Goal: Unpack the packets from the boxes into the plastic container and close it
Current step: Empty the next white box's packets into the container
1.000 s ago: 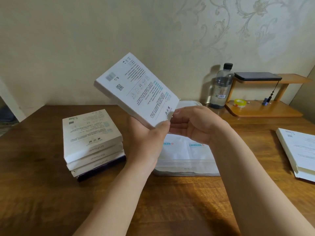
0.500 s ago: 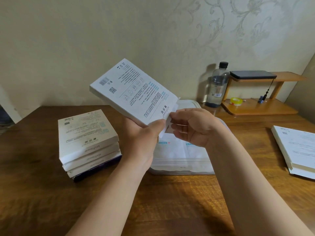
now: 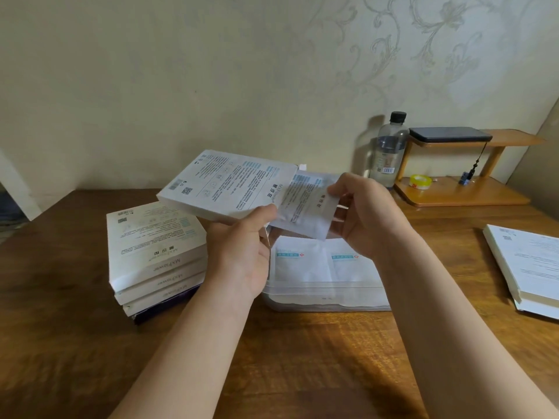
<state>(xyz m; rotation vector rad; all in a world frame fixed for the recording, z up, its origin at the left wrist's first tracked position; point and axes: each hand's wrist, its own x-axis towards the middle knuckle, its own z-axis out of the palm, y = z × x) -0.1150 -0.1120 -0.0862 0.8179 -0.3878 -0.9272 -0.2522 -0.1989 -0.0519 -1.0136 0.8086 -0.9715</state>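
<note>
Now farther out of box [image 3: 230,182] in left hand [image 3: 242,255], packet [image 3: 308,207] in right hand [image 3: 363,216] pinch.

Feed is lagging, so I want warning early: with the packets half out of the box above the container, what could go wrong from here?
The right hand pinches only the end of the packets; some could slip, fan out and drop beside the plastic container. The left hand grips the box near one corner, so a hard pull might twist it loose. The container looks well filled, so closing may be tight.
</note>
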